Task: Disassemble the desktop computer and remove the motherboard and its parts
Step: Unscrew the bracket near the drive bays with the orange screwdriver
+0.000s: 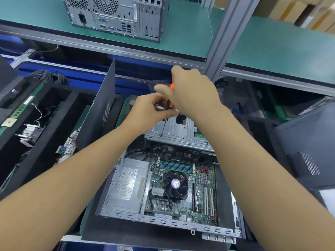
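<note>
An open desktop case (163, 222) lies flat in front of me. Inside it sit the green motherboard (183, 205) with its black CPU fan (175, 183), the RAM sticks (176, 166) and a silver power supply (127, 185). A metal drive cage (178, 134) spans the far end of the case. My right hand (194, 91) grips the orange and black handle of a screwdriver (164, 125) from above; its tip stands on the cage. My left hand (147, 110) pinches the screwdriver just below the handle.
A removed black side panel (98, 109) leans upright left of the case. A black foam tray (45, 113) at the left holds a heatsink (28, 133) and cables. Another computer tower (116, 15) stands on the green upper shelf. Dark case panels (306, 151) sit at the right.
</note>
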`<state>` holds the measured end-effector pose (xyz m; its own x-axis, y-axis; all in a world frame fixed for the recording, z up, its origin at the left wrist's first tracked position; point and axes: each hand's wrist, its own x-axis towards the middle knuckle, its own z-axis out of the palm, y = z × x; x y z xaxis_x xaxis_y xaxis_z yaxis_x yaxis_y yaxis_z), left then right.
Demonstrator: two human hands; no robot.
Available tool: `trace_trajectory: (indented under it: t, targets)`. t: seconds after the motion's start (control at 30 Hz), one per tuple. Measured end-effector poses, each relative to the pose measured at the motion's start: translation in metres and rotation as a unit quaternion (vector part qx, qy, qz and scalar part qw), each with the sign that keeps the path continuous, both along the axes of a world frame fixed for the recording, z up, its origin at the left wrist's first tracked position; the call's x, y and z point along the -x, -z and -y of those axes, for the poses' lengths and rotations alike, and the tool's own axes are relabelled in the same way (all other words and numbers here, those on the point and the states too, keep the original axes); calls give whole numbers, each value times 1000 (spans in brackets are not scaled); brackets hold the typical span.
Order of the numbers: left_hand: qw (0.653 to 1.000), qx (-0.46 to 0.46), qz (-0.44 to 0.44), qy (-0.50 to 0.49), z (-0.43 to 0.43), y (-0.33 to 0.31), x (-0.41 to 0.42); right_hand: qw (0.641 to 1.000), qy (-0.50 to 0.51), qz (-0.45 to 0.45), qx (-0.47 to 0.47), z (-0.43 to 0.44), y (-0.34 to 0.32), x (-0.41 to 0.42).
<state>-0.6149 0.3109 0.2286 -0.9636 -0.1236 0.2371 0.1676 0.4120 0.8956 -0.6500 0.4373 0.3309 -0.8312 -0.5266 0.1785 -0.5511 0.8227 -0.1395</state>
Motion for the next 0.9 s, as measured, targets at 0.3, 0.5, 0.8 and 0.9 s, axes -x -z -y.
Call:
trace_trajectory:
  t: [0.3, 0.5, 0.8, 0.9]
  targets:
    - [989, -34, 69, 126, 18, -11, 2, 991, -114, 51, -47, -1, -12, 2]
    - [996, -38, 40, 69, 11, -4, 0, 982, -119, 137, -52, -3, -24, 3]
    - [998, -6, 59, 21, 5, -8, 5, 997, -15, 44, -65, 9, -9, 0]
    - [992, -49, 61, 95, 12, -11, 1, 994, -63, 57, -64, 7, -9, 1]
